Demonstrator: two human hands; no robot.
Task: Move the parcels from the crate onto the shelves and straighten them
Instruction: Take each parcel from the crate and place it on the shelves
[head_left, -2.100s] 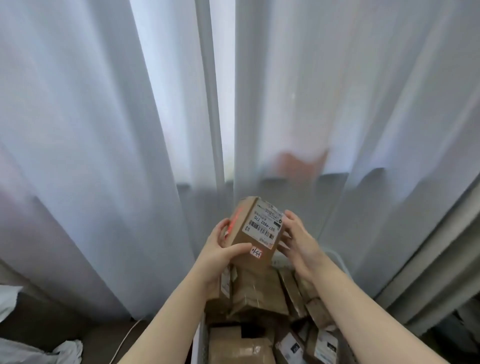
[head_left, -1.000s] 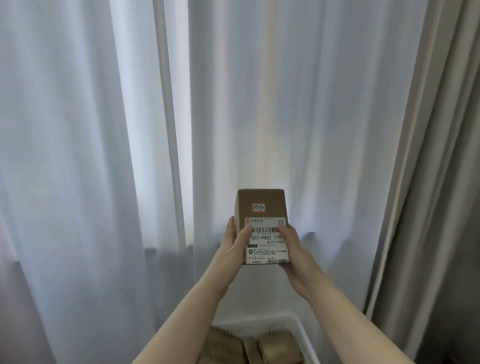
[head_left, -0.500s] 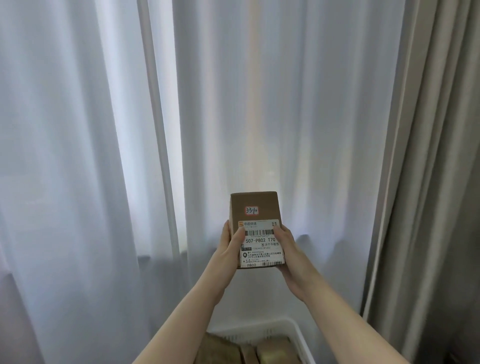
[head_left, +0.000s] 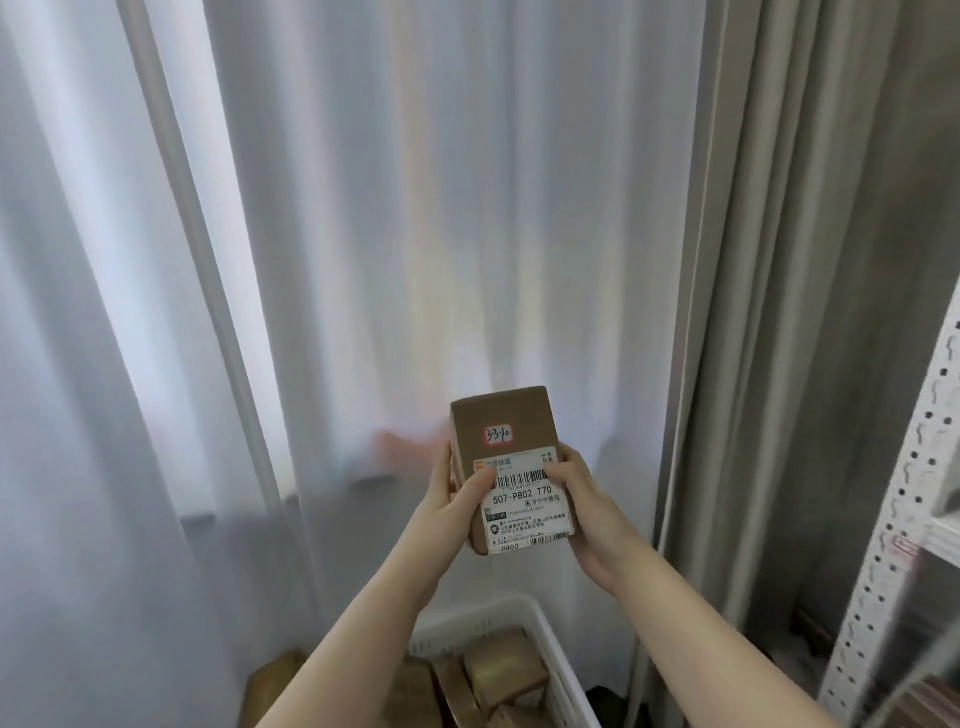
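Observation:
A small brown cardboard parcel (head_left: 506, 421) with a white shipping label and a small handwritten sticker is held upright at chest height in front of white curtains. My left hand (head_left: 457, 499) grips its left side with the thumb on the label. My right hand (head_left: 579, 499) grips its right side, thumb on the barcode. Below, a white plastic crate (head_left: 558, 660) holds several more brown parcels (head_left: 506, 670). At the right edge stands a white perforated shelf upright (head_left: 904, 519).
Sheer white curtains (head_left: 363, 260) fill the background, with a grey-beige drape (head_left: 779, 312) to the right. A brown parcel (head_left: 272, 686) lies on the floor left of the crate. Only a sliver of the shelf shows.
The parcel has been lifted out of the crate and turned label-up. The view has swung right, bringing the shelf upright into sight. Both hands keep their hold.

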